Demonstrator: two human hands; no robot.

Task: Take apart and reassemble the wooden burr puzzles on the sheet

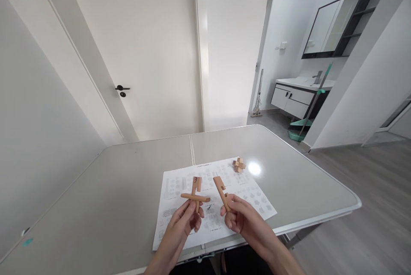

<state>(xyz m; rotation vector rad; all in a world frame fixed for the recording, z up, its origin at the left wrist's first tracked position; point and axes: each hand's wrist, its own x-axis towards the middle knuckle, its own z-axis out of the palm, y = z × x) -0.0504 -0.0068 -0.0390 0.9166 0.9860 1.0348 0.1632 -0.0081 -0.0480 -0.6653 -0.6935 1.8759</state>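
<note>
Two wooden puzzle pieces (196,193) are crossed together in my left hand (186,219), pinched at their lower end between thumb and fingers. A dark mark like a "3" shows near the top of the upright one. My right hand (239,215) grips a single notched wooden puzzle piece (220,187) by its lower end, with its top leaning left. A gap separates the pieces of the two hands. Both hands are above a printed paper sheet (176,234) with rows of small grey diagrams. At the sheet's upper right edge sits a small assembled wooden burr puzzle (239,165).
The sheet lies on a grey folding table (122,198) with a metal rim and a centre seam. Beyond its far edge stands a pale door (154,52) with a black handle. A mop (259,95), a washbasin cabinet (295,97) and a green dustpan (296,136) are at the far right.
</note>
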